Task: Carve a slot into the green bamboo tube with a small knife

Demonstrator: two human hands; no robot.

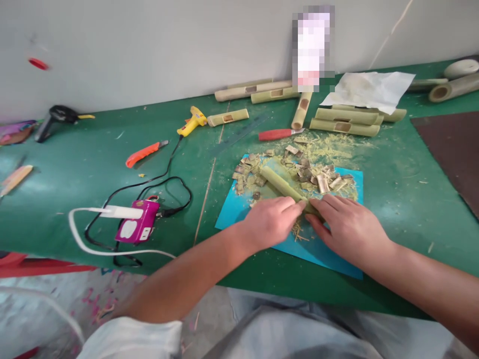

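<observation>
A pale green bamboo tube (281, 183) lies slanted over a blue sheet (232, 213), its near end under my fingers. My left hand (275, 222) is closed against the tube's near part, its thumb pressed on it. Around the near end, my right hand (346, 224) curls its fingers, hiding that end. Whether a small tool sits between the hands cannot be seen. Bamboo chips (307, 172) and fine shavings lie about the tube, on the sheet and just behind it. Beyond them rests a red-handled knife (276, 134).
Several notched bamboo tubes (344, 127) lie at the back, some under a white paper (368, 89). Leftward are a yellow glue gun (194, 120), an orange utility knife (144, 154) and a purple power strip (137, 222) with cables. A dark brown board (451, 149) lies at right.
</observation>
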